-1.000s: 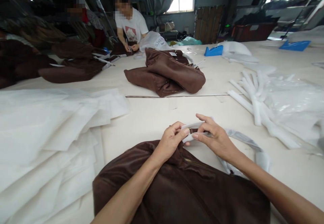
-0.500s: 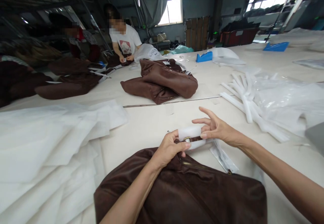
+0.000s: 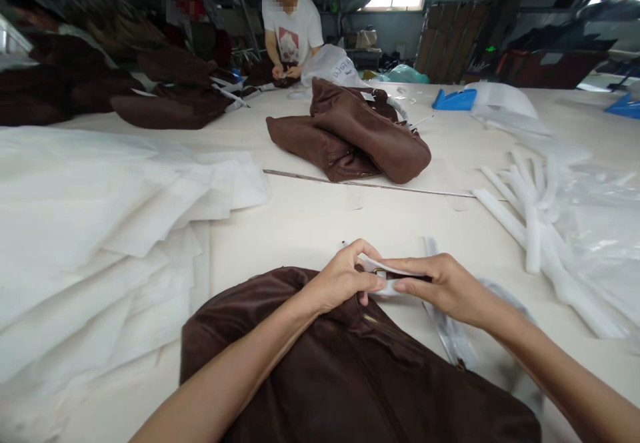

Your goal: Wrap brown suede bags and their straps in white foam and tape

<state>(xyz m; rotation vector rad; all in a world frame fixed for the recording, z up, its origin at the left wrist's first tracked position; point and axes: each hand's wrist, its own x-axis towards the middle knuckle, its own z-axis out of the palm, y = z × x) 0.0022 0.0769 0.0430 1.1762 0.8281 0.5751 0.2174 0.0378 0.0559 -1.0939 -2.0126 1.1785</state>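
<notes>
A dark brown bag (image 3: 350, 376) with a brass zipper lies on the pale table in front of me. At its top edge, a strap with a metal buckle (image 3: 380, 273) is partly covered by a white foam strip (image 3: 400, 287). My left hand (image 3: 343, 276) pinches the strip and strap at the buckle. From the right, my right hand (image 3: 445, 286) grips the foam strip between thumb and fingers, with the dark strap showing between the white layers. Clear plastic wrap (image 3: 447, 329) covers another part beside the bag's right side.
White sheets (image 3: 100, 229) are piled at left. Foam strips (image 3: 533, 223) and plastic (image 3: 600, 229) lie at right. Beyond are brown bags (image 3: 370, 129), a blue tape dispenser (image 3: 454, 99) and a person (image 3: 293, 26) working across the table (image 3: 310, 223).
My right hand's raised fingers have closed onto the foam strip, which is now folded closer over the strap. The view has tilted down and shifted left.
</notes>
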